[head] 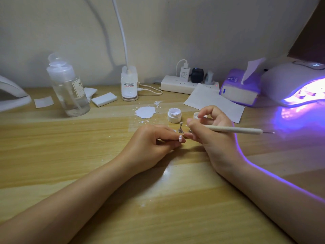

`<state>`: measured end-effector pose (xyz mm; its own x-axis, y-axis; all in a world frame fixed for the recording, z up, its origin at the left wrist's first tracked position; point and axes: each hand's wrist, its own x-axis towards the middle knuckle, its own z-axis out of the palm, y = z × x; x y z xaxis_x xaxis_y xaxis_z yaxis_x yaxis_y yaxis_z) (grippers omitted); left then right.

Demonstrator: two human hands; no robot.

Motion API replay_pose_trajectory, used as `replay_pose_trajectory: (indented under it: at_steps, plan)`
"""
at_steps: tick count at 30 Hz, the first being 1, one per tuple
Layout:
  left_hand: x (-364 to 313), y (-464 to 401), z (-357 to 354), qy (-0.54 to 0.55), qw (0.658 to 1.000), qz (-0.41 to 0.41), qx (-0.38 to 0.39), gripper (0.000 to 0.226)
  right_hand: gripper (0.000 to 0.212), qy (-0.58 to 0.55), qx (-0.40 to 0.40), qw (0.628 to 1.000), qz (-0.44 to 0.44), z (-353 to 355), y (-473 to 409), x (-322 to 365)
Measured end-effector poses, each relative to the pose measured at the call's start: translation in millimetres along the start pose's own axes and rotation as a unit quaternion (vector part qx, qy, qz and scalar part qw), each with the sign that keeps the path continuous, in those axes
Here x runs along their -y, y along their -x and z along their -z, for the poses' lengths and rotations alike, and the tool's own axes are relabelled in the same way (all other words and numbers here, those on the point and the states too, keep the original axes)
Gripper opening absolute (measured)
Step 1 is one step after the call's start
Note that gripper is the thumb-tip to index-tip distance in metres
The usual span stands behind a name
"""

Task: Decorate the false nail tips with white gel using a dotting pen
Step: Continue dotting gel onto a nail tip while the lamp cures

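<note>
The left hand (pixel 154 140) pinches a small pale pink false nail tip (pixel 180 138) steady just above the wooden desk (pixel 70 155), while the right hand (pixel 211 131) grips the slim white dotting pen (pixel 232 129) pencil-fashion, the open white gel jar (pixel 174 115) near for reloading.

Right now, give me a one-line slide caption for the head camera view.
Left hand holds a false nail tip while the right hand grips a dotting pen beside an open gel pot.

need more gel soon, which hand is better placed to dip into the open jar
Right hand: it already holds the dotting pen and sits just beside the open jar. The left hand is pinching the nail tip.
</note>
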<state>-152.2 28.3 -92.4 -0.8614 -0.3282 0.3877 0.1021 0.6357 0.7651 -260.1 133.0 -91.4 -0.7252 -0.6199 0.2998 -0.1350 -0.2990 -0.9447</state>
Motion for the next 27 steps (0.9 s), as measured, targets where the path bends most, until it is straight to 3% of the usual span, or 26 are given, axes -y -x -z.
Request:
replay_pose_trajectory:
  at_steps: [5,8,14,20,27]
  plan:
    - [0.2,0.0,0.0,0.017,1.000,0.003,0.001,0.030,0.040,0.005,0.058,0.998,0.009,-0.7,4.0,0.7]
    - [-0.7,0.2,0.1,0.013,1.000,-0.004,0.003,0.035,0.046,0.012,0.049,0.999,0.010,-1.9,3.1,0.7]
    - [-2.5,0.2,0.2,0.007,1.000,-0.010,0.010,0.034,0.026,0.043,0.033,0.998,0.010,-1.8,1.6,-1.3]
    - [-2.5,-0.1,0.2,0.012,1.000,-0.007,0.013,0.033,0.044,0.035,0.057,0.998,0.016,-1.9,2.1,0.0]
    - [-1.6,-0.5,0.4,0.010,1.000,-0.005,0.017,0.029,0.042,0.034,0.041,0.998,0.017,-2.6,1.5,0.3]
